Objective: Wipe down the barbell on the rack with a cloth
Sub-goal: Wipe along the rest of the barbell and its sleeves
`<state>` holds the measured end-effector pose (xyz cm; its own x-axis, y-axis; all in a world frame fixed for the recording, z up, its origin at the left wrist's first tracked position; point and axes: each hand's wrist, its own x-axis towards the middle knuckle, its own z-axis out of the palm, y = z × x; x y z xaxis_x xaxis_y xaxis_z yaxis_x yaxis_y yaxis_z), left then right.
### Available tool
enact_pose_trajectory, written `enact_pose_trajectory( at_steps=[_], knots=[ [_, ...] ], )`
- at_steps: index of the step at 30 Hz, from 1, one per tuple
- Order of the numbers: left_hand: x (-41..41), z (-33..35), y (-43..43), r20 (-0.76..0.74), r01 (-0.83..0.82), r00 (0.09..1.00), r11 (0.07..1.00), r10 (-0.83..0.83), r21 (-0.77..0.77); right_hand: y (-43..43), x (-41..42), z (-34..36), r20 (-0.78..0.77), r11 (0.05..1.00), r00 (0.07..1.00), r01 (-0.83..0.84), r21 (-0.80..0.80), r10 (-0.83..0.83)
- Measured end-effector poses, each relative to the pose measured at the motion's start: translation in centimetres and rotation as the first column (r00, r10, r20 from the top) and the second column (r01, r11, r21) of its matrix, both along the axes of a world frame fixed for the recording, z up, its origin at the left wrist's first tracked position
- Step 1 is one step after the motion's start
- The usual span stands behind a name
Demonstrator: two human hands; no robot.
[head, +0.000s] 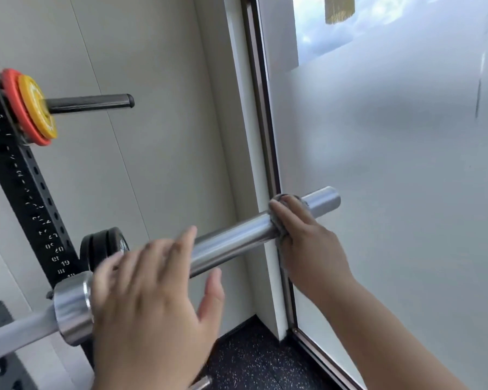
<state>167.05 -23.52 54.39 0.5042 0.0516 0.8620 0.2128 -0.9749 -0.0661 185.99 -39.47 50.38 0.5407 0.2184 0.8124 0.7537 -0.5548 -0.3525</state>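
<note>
Barbell: we find it lying on the rack, its bare chrome sleeve jutting past the upright toward the frosted glass panel. Grey cloth: wrapped round the sleeve near its outer end and clamped there by our right hand, presumably so one slide wipes the whole girth. Left hand: fingers spread, holding nothing, near the collar end. Blur hides whether it touches, though we judge it placed to steady the bar.
</note>
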Motion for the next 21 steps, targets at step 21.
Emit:
enact_pose_trajectory(
  at_steps=[21],
  knots=[
    [-6.8,-7.2,4.5,0.060,-0.045,0.997,0.992,0.053,-0.117,12.8,-15.0,0.3,0.055,0.893,0.978,-0.161,-0.420,0.202]
  ],
)
